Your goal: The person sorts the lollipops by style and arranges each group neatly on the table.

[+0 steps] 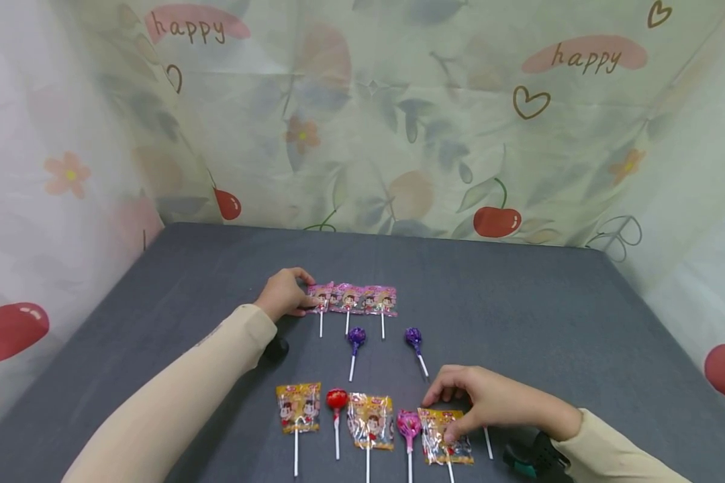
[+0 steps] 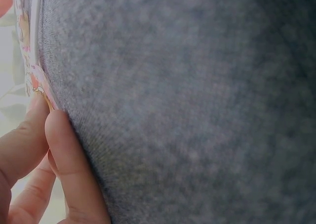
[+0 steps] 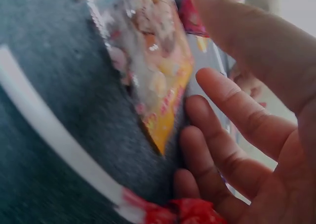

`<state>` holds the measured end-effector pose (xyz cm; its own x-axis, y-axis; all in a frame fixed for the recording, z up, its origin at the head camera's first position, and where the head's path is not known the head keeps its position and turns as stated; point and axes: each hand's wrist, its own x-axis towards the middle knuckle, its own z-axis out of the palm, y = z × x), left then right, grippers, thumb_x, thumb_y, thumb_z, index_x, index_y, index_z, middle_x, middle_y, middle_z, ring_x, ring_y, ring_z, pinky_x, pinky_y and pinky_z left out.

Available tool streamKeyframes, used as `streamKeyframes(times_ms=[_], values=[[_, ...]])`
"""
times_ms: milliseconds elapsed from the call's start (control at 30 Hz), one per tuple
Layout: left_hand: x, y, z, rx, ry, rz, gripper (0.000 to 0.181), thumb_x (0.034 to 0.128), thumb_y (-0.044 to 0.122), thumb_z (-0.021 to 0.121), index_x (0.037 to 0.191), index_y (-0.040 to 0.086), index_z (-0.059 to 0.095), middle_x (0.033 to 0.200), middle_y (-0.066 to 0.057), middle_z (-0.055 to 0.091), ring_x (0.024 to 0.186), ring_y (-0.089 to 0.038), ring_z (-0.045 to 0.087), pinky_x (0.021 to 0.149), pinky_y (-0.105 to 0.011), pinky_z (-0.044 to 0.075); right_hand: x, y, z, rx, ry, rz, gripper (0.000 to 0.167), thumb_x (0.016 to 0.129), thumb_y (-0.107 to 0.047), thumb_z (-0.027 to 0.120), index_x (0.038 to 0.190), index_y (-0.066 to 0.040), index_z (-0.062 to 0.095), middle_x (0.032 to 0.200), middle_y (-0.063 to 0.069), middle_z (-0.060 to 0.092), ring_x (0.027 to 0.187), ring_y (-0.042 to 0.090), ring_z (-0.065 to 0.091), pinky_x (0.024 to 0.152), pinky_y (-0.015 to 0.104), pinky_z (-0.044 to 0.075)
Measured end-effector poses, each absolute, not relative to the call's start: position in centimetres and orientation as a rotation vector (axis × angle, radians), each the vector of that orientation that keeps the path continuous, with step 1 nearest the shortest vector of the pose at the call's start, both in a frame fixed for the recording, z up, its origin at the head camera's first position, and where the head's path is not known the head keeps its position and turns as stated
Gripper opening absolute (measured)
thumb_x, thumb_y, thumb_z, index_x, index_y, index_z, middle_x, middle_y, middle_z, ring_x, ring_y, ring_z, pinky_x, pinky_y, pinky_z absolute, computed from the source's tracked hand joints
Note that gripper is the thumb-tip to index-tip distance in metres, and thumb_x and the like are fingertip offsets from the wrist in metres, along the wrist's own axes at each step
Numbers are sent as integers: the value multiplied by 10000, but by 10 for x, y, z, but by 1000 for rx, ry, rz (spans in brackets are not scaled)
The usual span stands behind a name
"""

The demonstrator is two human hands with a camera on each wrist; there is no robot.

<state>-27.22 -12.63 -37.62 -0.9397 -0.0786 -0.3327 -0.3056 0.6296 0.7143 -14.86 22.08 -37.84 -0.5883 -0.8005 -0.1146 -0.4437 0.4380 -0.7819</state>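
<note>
Lollipops in pink wrappers (image 1: 349,299) are lined up toward the far edge of the tabletop (image 1: 550,308), their left end pinched by the left hand (image 1: 282,293). Rightward, farther from that edge, a yellow-wrapped lollipop (image 1: 436,429) is covered partly by the right hand (image 1: 489,396), thumb and fingers apart. Light weight, slippery film and brittle candy should be expected; stiff sticks are best gripped.

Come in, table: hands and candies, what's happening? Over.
Left hand pinches leftmost pink packet. Right hand open over rightmost yellow packet. Possible snag: red lollipop beside right hand.

Gap btwn purple lollies (image 1: 356,337); pink lolly (image 1: 408,424) blocks btwn yellow pkts (image 1: 433,431).
</note>
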Motion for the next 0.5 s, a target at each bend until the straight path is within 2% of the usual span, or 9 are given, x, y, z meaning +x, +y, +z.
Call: streamKeyframes(times_ms=[200, 500], values=[[-273, -127, -377, -320, 2575, 1207, 412, 822, 81, 768, 1198, 84, 600, 1109, -205, 520, 524, -110, 519, 491, -215, 524, -147, 216, -381, -1110, 2274, -930, 438, 711, -367, 846, 1070, -198, 661, 1020, -76, 596, 896, 26, 522, 787, 220, 477], [-273, -126, -376, -327, 2572, 1206, 414, 824, 80, 767, 1202, 86, 599, 1047, -180, 514, 525, -112, 517, 491, -216, 524, -147, 212, -379, -1113, 2329, -824, 469, 674, -386, 870, 1034, -207, 628, 995, -113, 577, 878, 8, 510, 779, 218, 481]])
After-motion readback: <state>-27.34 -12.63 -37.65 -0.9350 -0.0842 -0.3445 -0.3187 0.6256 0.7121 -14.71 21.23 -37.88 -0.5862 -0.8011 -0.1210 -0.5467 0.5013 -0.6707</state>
